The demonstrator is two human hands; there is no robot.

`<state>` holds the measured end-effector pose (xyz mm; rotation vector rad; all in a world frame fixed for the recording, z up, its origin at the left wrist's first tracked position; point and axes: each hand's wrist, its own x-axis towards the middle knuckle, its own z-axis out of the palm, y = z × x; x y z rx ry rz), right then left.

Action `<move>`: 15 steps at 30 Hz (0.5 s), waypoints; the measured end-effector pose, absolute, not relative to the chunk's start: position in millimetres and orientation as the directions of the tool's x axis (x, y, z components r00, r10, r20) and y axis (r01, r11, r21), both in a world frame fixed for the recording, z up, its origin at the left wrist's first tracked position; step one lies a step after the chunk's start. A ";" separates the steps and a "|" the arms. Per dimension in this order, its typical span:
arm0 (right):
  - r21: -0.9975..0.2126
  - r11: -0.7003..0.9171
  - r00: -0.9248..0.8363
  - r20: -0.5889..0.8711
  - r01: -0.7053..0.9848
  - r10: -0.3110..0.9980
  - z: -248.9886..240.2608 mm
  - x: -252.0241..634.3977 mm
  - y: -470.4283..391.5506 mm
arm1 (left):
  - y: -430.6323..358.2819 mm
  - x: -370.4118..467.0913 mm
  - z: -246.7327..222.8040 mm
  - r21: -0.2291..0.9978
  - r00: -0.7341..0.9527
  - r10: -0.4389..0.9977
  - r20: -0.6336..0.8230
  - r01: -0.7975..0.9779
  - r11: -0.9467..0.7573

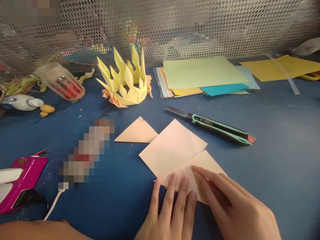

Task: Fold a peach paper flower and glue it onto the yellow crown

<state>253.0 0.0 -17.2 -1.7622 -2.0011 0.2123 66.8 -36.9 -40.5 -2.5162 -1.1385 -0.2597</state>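
Head view: both hands, left hand and right hand, flat on peach paper.

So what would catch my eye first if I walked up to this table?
Probably the spiky yellow origami crown, standing at the back of the blue table. Next, near the front, the left hand and right hand press flat on a peach folded paper, with a green utility knife lying just behind.

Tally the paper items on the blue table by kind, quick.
Loose peach pieces: 2, a folded sheet under both hands and a triangle
Yellow folded crown: 1
Coloured sheet stack: 1
Separate yellow sheet: 1
Total: 5
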 end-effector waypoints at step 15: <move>-0.431 0.187 -0.073 0.267 0.883 0.961 -19.8 251.7 -0.8 | -35.7 68.3 -41.5 -0.202 0.637 0.702 0.319 0.770 -0.606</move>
